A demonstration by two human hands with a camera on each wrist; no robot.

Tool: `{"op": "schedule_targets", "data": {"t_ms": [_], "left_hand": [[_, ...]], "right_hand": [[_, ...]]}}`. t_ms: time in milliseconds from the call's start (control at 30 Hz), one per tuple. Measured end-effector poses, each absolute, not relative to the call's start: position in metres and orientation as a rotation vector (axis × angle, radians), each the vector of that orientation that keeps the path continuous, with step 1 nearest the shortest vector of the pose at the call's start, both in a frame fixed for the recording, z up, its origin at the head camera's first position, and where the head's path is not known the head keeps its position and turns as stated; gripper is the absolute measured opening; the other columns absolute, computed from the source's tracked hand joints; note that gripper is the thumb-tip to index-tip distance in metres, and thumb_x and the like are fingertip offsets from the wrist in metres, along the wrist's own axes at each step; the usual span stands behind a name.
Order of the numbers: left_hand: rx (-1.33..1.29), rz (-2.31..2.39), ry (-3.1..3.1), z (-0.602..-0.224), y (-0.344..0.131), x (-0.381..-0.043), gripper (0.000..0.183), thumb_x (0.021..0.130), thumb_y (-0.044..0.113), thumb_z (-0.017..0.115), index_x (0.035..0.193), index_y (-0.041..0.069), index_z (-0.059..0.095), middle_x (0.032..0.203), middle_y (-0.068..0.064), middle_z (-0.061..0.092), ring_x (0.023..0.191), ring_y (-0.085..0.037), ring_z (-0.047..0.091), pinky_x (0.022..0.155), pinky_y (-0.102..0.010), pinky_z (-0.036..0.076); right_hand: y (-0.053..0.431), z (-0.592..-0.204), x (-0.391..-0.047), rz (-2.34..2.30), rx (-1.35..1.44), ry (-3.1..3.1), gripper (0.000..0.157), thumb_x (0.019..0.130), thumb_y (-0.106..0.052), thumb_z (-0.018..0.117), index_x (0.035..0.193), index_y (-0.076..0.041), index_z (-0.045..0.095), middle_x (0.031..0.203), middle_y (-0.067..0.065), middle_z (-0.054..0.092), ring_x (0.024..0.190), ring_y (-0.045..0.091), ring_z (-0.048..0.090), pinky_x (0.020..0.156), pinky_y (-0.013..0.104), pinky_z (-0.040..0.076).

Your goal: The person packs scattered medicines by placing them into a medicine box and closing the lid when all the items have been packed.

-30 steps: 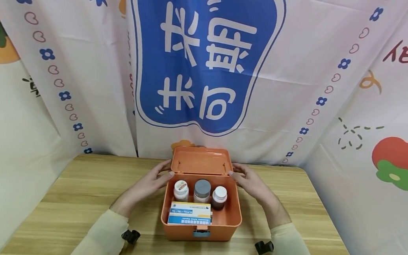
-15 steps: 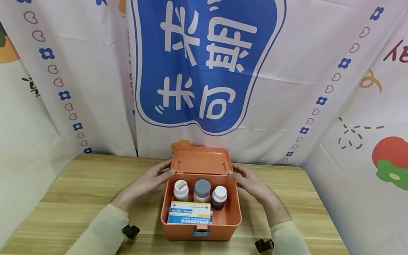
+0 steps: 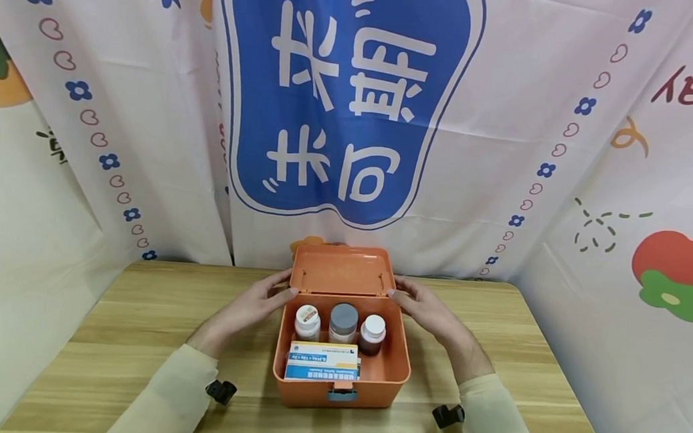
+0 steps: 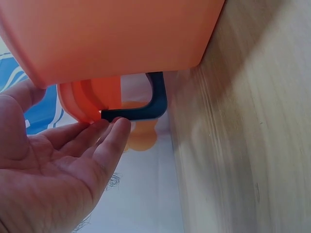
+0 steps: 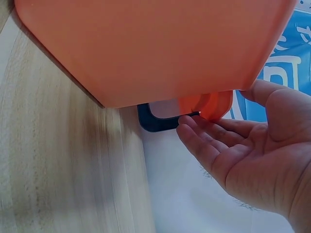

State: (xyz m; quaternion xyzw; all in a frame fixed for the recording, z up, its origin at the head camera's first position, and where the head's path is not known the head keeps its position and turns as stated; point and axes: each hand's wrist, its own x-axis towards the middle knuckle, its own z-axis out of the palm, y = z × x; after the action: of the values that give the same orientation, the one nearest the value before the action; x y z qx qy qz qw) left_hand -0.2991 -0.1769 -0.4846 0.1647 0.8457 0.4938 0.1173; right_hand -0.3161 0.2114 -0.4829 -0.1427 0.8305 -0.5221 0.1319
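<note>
An orange medicine box [image 3: 370,396] stands on the table with its lid [image 3: 345,270] raised at the back. Three lidded bottles stand in it: one white-capped [image 3: 307,322], one grey-capped [image 3: 344,322], one white-capped and dark [image 3: 372,334]. In front of them lies a blue-and-white medicine carton [image 3: 322,362]. My left hand [image 3: 258,303] holds the lid's left side, thumb at the rear corner of the box, fingertips behind the lid by a dark handle [image 4: 141,112]. My right hand [image 3: 427,309] holds the right side likewise, its fingertips beside the handle [image 5: 160,124].
The box rests on a wooden table [image 3: 166,298], close to its back edge. A white printed cloth [image 3: 475,185] hangs behind the table, with cloth walls at both sides. A blue latch [image 3: 342,395] sits on the box front.
The lid's upper edge has risen slightly in the head view. Both hands stay at its sides, and the bottles and carton lie as before.
</note>
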Motion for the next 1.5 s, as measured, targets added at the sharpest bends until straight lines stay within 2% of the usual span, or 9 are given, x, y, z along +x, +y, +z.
{"op": "schedule_targets", "data": {"t_ms": [133,367,500,633,867,1133,1367,1500], "left_hand": [[0.489,1.453,2.470,-0.484,-0.176,-0.299,0.073,0.110,0.043,0.054,0.168,0.009,0.024,0.169,-0.022,0.037,0.153,-0.046,0.042,0.122,-0.062,0.042],[0.481,1.512,2.440,-0.482,-0.173,-0.300,0.072,0.109,0.042,0.056,0.168,0.014,0.025,0.170,-0.017,0.039,0.153,-0.041,0.045,0.123,-0.059,0.042],[0.498,1.511,2.464,-0.479,-0.173,-0.299,0.071,0.110,0.038,0.056,0.168,0.012,0.026,0.169,-0.018,0.039,0.153,-0.041,0.046,0.123,-0.059,0.043],[0.496,1.499,2.490,-0.476,-0.174,-0.298,0.070,0.110,0.037,0.056,0.168,0.012,0.026,0.170,-0.018,0.039,0.153,-0.042,0.045,0.123,-0.059,0.042],[0.500,1.496,2.512,-0.470,-0.173,-0.295,0.071,0.109,0.039,0.058,0.168,0.013,0.027,0.169,-0.016,0.040,0.153,-0.040,0.045,0.124,-0.059,0.041],[0.521,1.490,2.532,-0.464,-0.175,-0.293,0.072,0.108,0.041,0.058,0.168,0.014,0.027,0.168,-0.017,0.042,0.153,-0.042,0.046,0.124,-0.062,0.040],[0.509,1.494,2.579,-0.460,-0.176,-0.292,0.070,0.108,0.042,0.059,0.167,0.016,0.031,0.165,-0.017,0.046,0.150,-0.043,0.049,0.122,-0.065,0.040],[0.489,1.478,2.625,-0.458,-0.176,-0.291,0.066,0.110,0.038,0.057,0.166,0.014,0.033,0.163,-0.019,0.049,0.149,-0.044,0.049,0.123,-0.066,0.039]], "right_hand": [[0.210,-0.483,-0.318,-1.533,-0.442,2.408,0.062,0.110,-0.037,0.056,0.160,-0.004,0.041,0.158,0.017,0.054,0.142,0.033,0.058,0.118,0.051,0.050],[0.207,-0.479,-0.318,-1.584,-0.456,2.362,0.056,0.114,-0.032,0.049,0.161,-0.003,0.039,0.160,0.019,0.052,0.145,0.036,0.056,0.119,0.053,0.050],[0.205,-0.475,-0.317,-1.598,-0.441,2.356,0.055,0.114,-0.030,0.046,0.161,-0.002,0.038,0.162,0.019,0.049,0.147,0.036,0.053,0.119,0.052,0.050],[0.204,-0.472,-0.316,-1.606,-0.413,2.365,0.056,0.114,-0.032,0.048,0.161,-0.003,0.038,0.162,0.018,0.049,0.147,0.035,0.053,0.118,0.052,0.050],[0.205,-0.471,-0.317,-1.618,-0.398,2.377,0.059,0.113,-0.035,0.049,0.161,-0.003,0.038,0.162,0.019,0.049,0.148,0.036,0.051,0.121,0.060,0.045],[0.206,-0.464,-0.316,-1.604,-0.384,2.394,0.060,0.113,-0.037,0.048,0.162,-0.005,0.036,0.165,0.018,0.045,0.149,0.036,0.051,0.121,0.055,0.047],[0.208,-0.457,-0.314,-1.638,-0.409,2.387,0.059,0.113,-0.035,0.048,0.163,-0.006,0.037,0.164,0.017,0.046,0.150,0.035,0.050,0.121,0.059,0.045],[0.208,-0.453,-0.312,-1.648,-0.421,2.398,0.057,0.114,-0.035,0.048,0.162,-0.006,0.037,0.162,0.017,0.049,0.150,0.035,0.050,0.120,0.056,0.047]]}}
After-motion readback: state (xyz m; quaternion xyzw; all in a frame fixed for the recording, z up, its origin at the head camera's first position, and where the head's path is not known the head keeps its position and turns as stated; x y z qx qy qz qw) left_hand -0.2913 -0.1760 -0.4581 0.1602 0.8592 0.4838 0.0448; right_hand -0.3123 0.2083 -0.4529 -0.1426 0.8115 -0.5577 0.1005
